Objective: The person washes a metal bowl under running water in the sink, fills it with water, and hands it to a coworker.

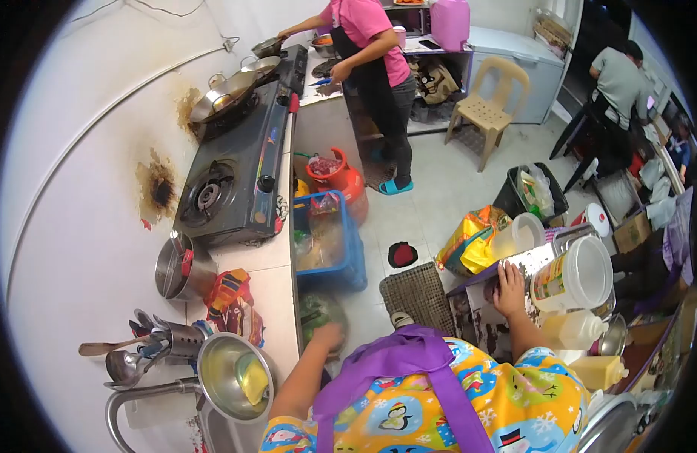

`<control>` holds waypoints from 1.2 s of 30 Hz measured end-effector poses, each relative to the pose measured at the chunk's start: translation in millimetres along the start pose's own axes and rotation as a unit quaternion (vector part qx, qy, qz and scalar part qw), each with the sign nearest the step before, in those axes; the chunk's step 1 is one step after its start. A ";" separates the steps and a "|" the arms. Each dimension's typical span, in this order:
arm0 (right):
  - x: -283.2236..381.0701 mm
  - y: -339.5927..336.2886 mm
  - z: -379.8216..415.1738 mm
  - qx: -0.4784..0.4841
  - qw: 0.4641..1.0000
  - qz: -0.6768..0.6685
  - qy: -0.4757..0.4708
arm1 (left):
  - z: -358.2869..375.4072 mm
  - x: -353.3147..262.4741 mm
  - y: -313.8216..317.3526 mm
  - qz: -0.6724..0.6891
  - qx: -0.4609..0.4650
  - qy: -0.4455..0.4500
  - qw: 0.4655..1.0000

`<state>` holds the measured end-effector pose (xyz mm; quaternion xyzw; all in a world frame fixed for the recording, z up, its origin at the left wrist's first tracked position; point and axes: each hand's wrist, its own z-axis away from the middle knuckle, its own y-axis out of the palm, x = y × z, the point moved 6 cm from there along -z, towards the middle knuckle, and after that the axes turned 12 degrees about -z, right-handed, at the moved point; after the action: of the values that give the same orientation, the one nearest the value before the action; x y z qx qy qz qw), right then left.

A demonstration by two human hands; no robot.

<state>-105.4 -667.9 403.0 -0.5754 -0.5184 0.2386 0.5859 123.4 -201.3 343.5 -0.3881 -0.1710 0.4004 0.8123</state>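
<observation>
My left hand [329, 337] is low beside the counter's front edge, its fingers curled next to a green, rounded thing [315, 311]; what it grips, if anything, is too small to make out. With fingers spread, my right hand [508, 290] lies flat on the worn top of a side table [531, 260], holding nothing. Just right of it stands a large clear plastic tub [572, 275]. On the left counter [274, 294] are a metal bowl [218, 370] with a yellow item [253, 379], a steel pot [184, 266] and a red patterned cloth [233, 306].
A blue crate [329, 275] and a red gas cylinder [353, 189] stand beside the counter, below a gas stove [239, 166]. A person in pink [375, 45] works at the far end. A mat [416, 298], a chair [486, 113] and a bin [510, 196] are on the floor.
</observation>
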 end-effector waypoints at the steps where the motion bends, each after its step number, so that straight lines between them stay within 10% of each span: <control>1: -2.4 2.2 -0.8 -0.004 1.000 0.000 -0.001 | 8.3 -0.6 -1.5 -0.001 0.003 -0.001 1.000; 10: -6.7 4.5 -5.9 0.006 1.000 0.019 0.007 | -7.8 11.8 34.4 0.078 0.006 0.039 0.996; 18: -17.6 21.1 -10.2 0.013 0.993 0.077 -0.087 | 34.8 13.0 -60.3 0.032 -0.314 0.062 0.947; 29: -47.9 34.7 -15.1 0.006 0.993 0.064 -0.094 | 68.1 2.1 -68.2 -0.142 -0.338 0.067 0.928; 36: -54.3 34.0 -19.6 0.022 0.993 0.071 -0.095 | 95.3 -0.1 -45.8 0.134 -0.297 0.049 0.944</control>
<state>-96.3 -716.2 357.5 -0.5720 -0.5244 0.3449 0.5281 90.9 -171.6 439.7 -0.6499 -0.1884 0.4177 0.6064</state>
